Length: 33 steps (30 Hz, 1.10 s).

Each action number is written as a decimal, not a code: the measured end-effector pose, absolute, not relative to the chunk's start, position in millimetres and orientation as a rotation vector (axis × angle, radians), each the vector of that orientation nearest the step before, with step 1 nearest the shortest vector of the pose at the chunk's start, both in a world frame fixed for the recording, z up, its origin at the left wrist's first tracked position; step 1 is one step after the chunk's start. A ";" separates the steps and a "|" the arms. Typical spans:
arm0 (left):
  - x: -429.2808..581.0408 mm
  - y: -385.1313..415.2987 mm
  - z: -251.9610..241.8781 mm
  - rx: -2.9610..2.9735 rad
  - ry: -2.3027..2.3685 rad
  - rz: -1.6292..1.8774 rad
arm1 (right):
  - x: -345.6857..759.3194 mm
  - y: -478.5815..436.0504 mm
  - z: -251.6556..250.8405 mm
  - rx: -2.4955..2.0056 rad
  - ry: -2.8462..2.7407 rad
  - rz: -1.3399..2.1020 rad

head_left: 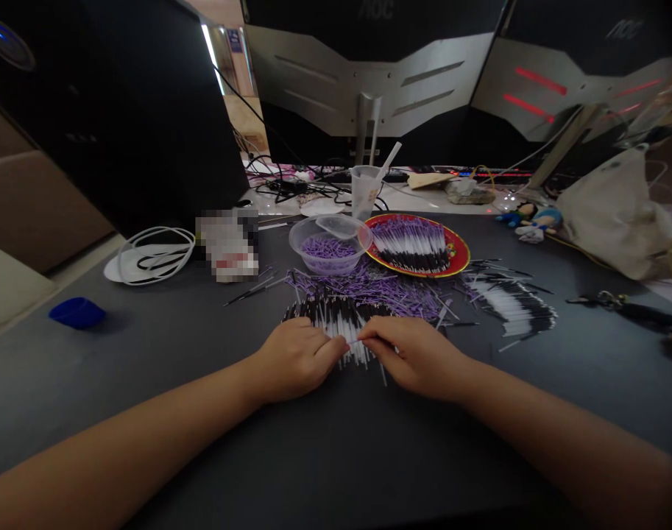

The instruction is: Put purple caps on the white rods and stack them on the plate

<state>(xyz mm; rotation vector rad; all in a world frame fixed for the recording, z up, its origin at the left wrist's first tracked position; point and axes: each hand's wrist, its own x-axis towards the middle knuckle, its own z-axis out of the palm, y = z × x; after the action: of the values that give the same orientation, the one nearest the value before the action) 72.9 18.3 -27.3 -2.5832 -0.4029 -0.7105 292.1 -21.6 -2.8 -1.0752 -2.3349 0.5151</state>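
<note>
1. Desk: dark grey, runs under everything I list on it below.
2. Computer case: black, stands at the far left.
3. Monitor: its back faces my head camera, beyond the far edge of the work area.
4. Heap of purple pieces: spread loosely across the desk, just beyond the hands.
5. Red plate: behind the heap, carrying sticks in a row, purple ends away from me, black ends near.
6. Row of black-and-white sticks: on the desk between and behind my hands, black ends farther off.
7. Left hand and right hand: near each other, each pinched narrow, thumb against finger, on one piece.
8. Clear bowl: left of the plate, purple pieces inside.
9. Clear cup: upright behind the bowl, a straw leaning out.
10. Thin stick: the piece held, bridging both sets of fingertips above the row; its ends are hidden, so I cannot tell its full length.
</note>
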 end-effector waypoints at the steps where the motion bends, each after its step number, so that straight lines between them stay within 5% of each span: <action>1: 72.7 18.1 -27.6 -2.580 -0.393 -0.703 | 290.9 -21.9 -3.4 -1.071 -2.313 0.542; 14: 70.6 29.0 -24.2 -2.582 -0.497 -0.521 | 296.3 -7.3 -11.0 -1.206 -2.084 0.893; 25: 71.3 38.6 -28.2 -2.632 -0.694 -0.690 | 314.4 36.5 -23.4 -1.355 -2.277 0.090; 33: 70.0 38.9 -29.8 -2.642 -0.497 -0.632 | 300.3 39.7 -32.2 -1.540 -2.375 -0.110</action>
<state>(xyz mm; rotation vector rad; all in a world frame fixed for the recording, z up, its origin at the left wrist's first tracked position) 70.0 38.9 -29.8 -2.6420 -0.4967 -0.6322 300.3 39.7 -32.2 -1.5403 -2.3749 -0.1097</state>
